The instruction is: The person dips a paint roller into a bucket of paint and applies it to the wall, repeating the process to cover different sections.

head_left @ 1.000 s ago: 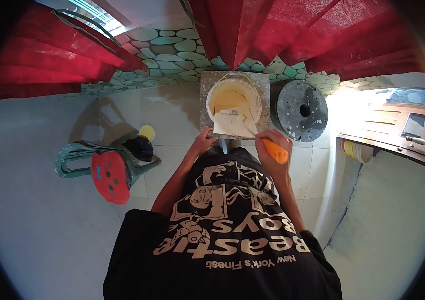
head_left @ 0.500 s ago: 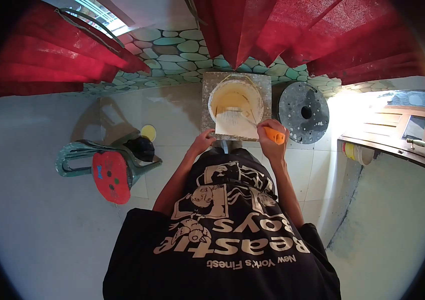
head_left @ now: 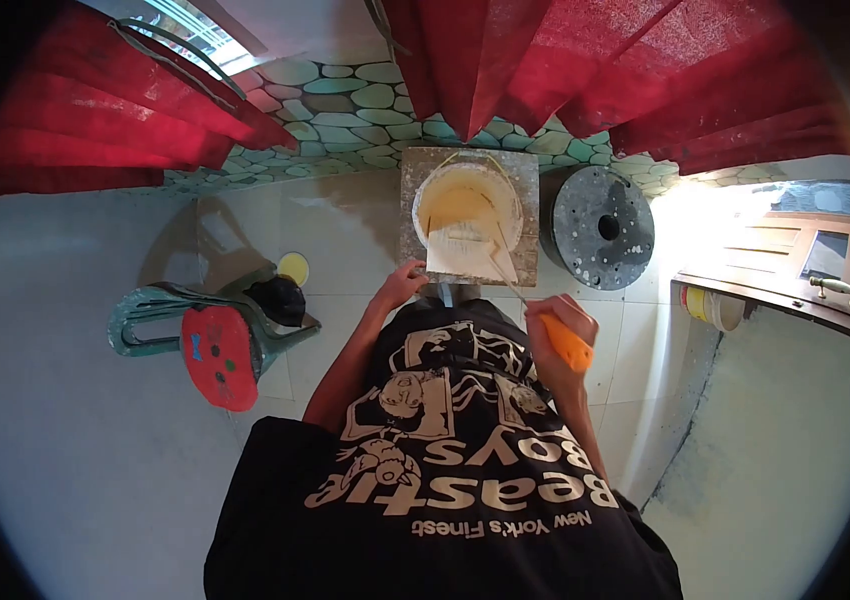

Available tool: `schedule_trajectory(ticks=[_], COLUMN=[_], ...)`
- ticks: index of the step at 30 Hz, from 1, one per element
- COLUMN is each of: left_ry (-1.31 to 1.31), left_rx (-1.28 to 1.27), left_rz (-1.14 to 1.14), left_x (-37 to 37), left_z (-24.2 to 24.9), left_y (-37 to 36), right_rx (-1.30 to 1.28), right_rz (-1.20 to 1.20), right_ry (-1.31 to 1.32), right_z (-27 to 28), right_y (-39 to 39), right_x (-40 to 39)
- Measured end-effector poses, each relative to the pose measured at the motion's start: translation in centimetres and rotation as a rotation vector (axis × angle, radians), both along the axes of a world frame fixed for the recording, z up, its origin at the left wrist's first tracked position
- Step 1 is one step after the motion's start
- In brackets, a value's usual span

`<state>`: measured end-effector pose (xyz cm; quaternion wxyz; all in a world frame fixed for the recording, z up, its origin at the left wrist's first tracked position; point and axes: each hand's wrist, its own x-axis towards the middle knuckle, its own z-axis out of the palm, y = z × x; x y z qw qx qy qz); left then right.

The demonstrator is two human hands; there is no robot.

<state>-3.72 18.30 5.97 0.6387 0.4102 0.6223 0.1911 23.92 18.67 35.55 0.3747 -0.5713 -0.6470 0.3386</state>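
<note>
My right hand point(head_left: 563, 335) is closed round the orange handle of a paint roller point(head_left: 573, 350). Its thin wire frame runs up to a white flat board point(head_left: 473, 262); the roller head is hard to pick out against the white. The board slopes out of a cream paint bucket point(head_left: 513, 195), its upper end inside the rim. Under the bucket is a paint-speckled wooden stool point(head_left: 528, 165). My left hand point(head_left: 403, 284) is at the stool's front left corner, fingers curled at the board's lower left edge, partly hidden.
A round, speckled grey disc-topped object point(head_left: 590, 215) stands right of the stool. On the left are a green plastic chair point(head_left: 145, 315) with a red piece point(head_left: 217, 355), and a yellow lid point(head_left: 294, 267). Red curtains point(head_left: 545, 60) hang ahead; a wooden door point(head_left: 775, 265) is at right.
My right hand has drawn back toward my body and slightly right, pulling the roller's handle away from the bucket. My left hand stays almost where it was.
</note>
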Motion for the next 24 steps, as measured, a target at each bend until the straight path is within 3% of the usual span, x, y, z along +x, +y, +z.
schedule_trajectory(ticks=[4, 11, 16, 20, 24], left_ry=[-0.001, -0.004, 0.002, 0.01, 0.046], left_rx=[-0.001, -0.025, -0.026, -0.021, 0.004], left_rz=[-0.009, -0.031, -0.019, -0.061, -0.057], left_x=[-0.1, 0.3, 0.4, 0.0, 0.5], left_z=[-0.7, 0.3, 0.9, -0.2, 0.0], left_y=[-0.7, -0.7, -0.5, -0.5, -0.5], right_rx=[-0.029, -0.004, -0.003, -0.081, -0.022], right_rz=[-0.036, -0.083, -0.052, -0.065, -0.049], right_ry=[-0.05, -0.029, -0.142, 0.03, 0.017], right_z=[1.0, -9.9, -5.7, 1.9, -0.9], right_y=[0.5, 5.2, 3.3, -0.4, 1.1], right_x=[0.0, -1.4, -0.7, 1.1, 1.0])
